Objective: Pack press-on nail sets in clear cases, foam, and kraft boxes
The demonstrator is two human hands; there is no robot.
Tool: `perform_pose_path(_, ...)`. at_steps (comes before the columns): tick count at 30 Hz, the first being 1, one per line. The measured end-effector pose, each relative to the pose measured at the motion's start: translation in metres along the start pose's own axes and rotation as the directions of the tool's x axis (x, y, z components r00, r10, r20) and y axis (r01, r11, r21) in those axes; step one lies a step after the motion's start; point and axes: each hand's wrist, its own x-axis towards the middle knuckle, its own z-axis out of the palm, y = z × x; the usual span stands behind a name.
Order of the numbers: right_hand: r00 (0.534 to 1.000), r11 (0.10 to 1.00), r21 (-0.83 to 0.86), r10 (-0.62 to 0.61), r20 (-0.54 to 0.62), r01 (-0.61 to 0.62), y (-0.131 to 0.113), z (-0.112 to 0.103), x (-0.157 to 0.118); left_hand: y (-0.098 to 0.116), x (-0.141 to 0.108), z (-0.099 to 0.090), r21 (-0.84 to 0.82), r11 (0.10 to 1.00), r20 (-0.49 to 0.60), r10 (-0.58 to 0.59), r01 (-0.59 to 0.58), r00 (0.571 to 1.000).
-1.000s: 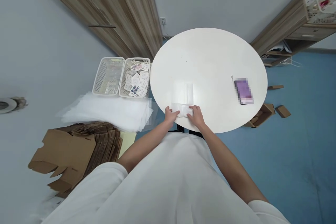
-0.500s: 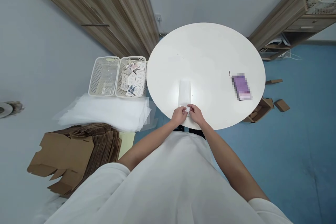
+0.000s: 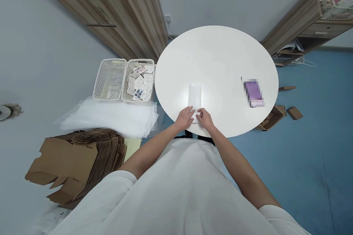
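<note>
On the white round table [image 3: 217,58] a narrow, folded strip of white packing foam sheet [image 3: 195,95] lies lengthwise in front of my body. My left hand [image 3: 185,118] rests on the near left part of this strip, its fingers stretched out and a little apart. My right hand [image 3: 204,118] is curled at the near right edge, thumb and fingers pinching the sheet there. Whether anything is wrapped inside the sheet cannot be seen.
To the left stand a white basket with clear plastic packets [image 3: 111,80] and a white basket of printed cards [image 3: 139,82]. Below them lie stacked white sheets [image 3: 116,117] and flat cardboard boxes [image 3: 71,161]. A blurred purple item [image 3: 253,91] lies at the table's right.
My left hand has gone from pinching the near end of the sheet to lying flatter on it, slightly left and farther up. The right hand stays at the right edge.
</note>
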Motion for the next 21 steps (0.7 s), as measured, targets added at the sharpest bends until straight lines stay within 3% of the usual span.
perform_pose_path(2,0.991,0.987,-0.094,-0.129,-0.021,0.127,0.001,-0.006,-0.006,-0.001,0.005,0.0,0.03,0.999,0.053,0.034,-0.036,0.998)
perform_pose_path(5,0.924,0.906,-0.189,-0.359,0.134,0.379,0.005,-0.016,-0.01,-0.001,0.01,-0.004,0.043,0.998,0.1,0.041,-0.045,0.994)
perform_pose_path(8,0.871,0.862,-0.197,-0.411,0.268,0.467,0.009,-0.022,-0.005,-0.002,0.013,-0.013,0.018,0.998,0.143,0.057,-0.061,0.988)
perform_pose_path(15,0.85,0.881,-0.084,-0.418,0.32,0.466,0.009,-0.025,-0.01,-0.01,0.001,-0.019,-0.141,0.98,0.258,0.17,-0.137,0.951)
perform_pose_path(18,0.891,0.947,0.024,-0.311,0.331,0.321,0.007,-0.03,-0.017,-0.011,-0.006,-0.013,-0.232,0.967,0.214,0.154,-0.103,0.965)
perform_pose_path(21,0.92,0.975,0.199,-0.165,0.355,0.098,0.004,-0.036,-0.011,-0.011,0.0,-0.01,-0.35,0.936,0.141,0.019,0.032,0.99)
